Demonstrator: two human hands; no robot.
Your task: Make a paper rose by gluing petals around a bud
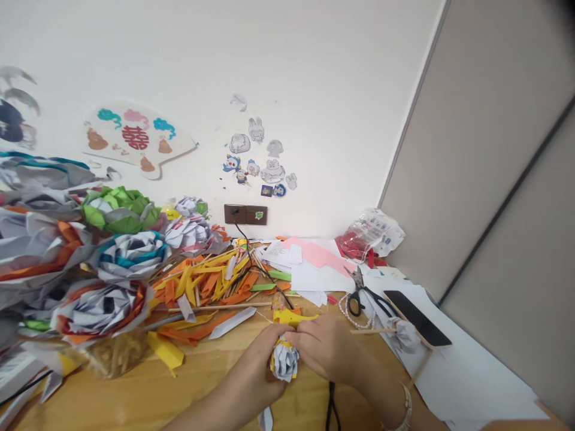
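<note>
I have the fingers of the left hand (265, 356) and right hand (327, 348) closed on a small white paper flower (286, 362) from either side, over the middle of the table (204, 380) toward its near edge, seemingly to brace the bloom, though the knuckles hide exactly where each fingertip presses. A yellow glue gun (290, 318) lies just beyond, in easy reach. Big paper flowers (132, 254) crowd the left edge, paper strips (209, 280) the back, scissors (354, 303) and phone (417, 319) the right, leaving my clearest room at the bare near-left wood.
</note>
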